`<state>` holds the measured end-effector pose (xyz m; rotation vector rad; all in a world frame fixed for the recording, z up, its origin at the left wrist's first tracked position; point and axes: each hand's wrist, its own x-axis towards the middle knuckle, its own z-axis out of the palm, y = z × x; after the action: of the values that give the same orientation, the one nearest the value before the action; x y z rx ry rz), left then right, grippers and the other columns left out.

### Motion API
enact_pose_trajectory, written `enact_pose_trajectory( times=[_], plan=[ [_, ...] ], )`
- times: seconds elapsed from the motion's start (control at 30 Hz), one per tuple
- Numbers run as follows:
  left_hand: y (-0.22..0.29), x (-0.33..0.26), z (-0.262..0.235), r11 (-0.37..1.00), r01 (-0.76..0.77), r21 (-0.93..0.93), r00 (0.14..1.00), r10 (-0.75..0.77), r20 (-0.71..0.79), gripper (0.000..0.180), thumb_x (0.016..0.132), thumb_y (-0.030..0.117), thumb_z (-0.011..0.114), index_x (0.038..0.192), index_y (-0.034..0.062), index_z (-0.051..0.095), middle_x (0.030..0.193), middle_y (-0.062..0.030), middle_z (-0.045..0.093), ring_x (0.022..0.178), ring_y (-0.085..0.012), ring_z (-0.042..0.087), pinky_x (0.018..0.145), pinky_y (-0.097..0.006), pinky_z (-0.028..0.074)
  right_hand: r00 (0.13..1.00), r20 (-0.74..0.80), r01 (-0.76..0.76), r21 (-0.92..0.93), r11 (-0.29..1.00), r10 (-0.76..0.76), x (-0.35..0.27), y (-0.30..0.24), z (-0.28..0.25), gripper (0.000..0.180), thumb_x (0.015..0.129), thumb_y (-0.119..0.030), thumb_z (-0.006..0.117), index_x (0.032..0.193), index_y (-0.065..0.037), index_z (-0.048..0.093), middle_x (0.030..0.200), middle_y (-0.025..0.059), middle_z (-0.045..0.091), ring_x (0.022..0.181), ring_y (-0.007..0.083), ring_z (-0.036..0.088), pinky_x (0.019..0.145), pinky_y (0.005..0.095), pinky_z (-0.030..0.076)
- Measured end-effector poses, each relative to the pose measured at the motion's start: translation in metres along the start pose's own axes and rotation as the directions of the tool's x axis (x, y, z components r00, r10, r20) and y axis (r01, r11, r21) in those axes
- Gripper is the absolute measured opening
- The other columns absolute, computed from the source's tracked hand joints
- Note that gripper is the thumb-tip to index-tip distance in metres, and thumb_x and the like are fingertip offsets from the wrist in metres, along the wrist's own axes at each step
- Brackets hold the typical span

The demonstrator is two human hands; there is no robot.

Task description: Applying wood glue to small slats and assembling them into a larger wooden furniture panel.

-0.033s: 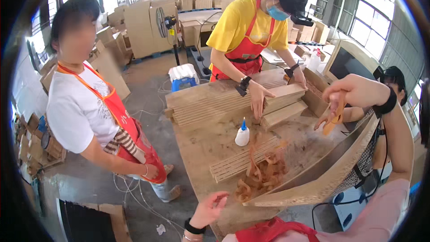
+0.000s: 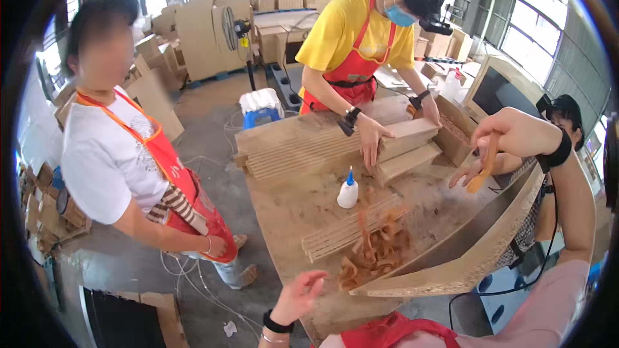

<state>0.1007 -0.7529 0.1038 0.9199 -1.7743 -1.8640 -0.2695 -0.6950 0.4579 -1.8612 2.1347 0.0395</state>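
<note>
My right hand (image 2: 521, 134) is raised at the right, closed in a pinch on an orange-brown strip (image 2: 485, 167) that hangs down. My left hand (image 2: 300, 295) hovers by the near left table edge, fingers apart and holding nothing. Between the hands lies a heap of curled orange-brown strips (image 2: 375, 254). Beside it is a low stack of slotted wooden slats (image 2: 322, 237). A long wooden piece with a rough pale edge (image 2: 445, 280) runs along the near right side, below my right arm. A white glue bottle with a blue tip (image 2: 347, 194) stands mid-table.
Across the wooden table (image 2: 277, 219), a co-worker in yellow (image 2: 329, 35) rests both hands on stacked wooden pieces (image 2: 407, 145). Another person (image 2: 106, 135) stands at the left. A third person's hand (image 2: 465, 173) is below my right hand. Cables (image 2: 206, 293) lie on the floor.
My left hand has shifted slightly left and its fingers look a little straighter. The strip in my right hand hangs narrower and slightly turned.
</note>
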Motion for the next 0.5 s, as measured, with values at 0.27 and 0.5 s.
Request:
enact_pose_trajectory(
  times=[0.27,0.5],
  plan=[
    [0.050,0.058,-0.012,0.948,-0.223,-0.229,0.974,0.224,-0.020,0.019,0.096,0.006,0.053,0.113,-0.0012,0.060,0.108,-0.0082,0.066,0.101,-0.0142,0.061,0.092,-0.027,0.045,0.993,-0.093,-0.042,0.287,0.957,0.072,0.002,-0.019,0.021,0.016,0.076,-0.007,0.057,0.088,0.003,0.064,0.075,0.0054,0.065,0.068,0.0078,0.058,0.062,0.0255,0.047],
    [0.128,0.074,0.026,0.797,-0.594,-0.105,0.795,0.602,0.071,0.021,0.093,0.002,0.055,0.114,-0.0039,0.057,0.114,-0.0140,0.062,0.104,-0.0191,0.059,0.091,-0.029,0.046,0.993,-0.118,0.004,0.159,0.987,0.015,-0.013,-0.050,0.029,0.018,0.075,-0.008,0.059,0.090,0.001,0.063,0.078,0.0112,0.067,0.072,0.0150,0.064,0.067,0.0271,0.050]
  ],
)
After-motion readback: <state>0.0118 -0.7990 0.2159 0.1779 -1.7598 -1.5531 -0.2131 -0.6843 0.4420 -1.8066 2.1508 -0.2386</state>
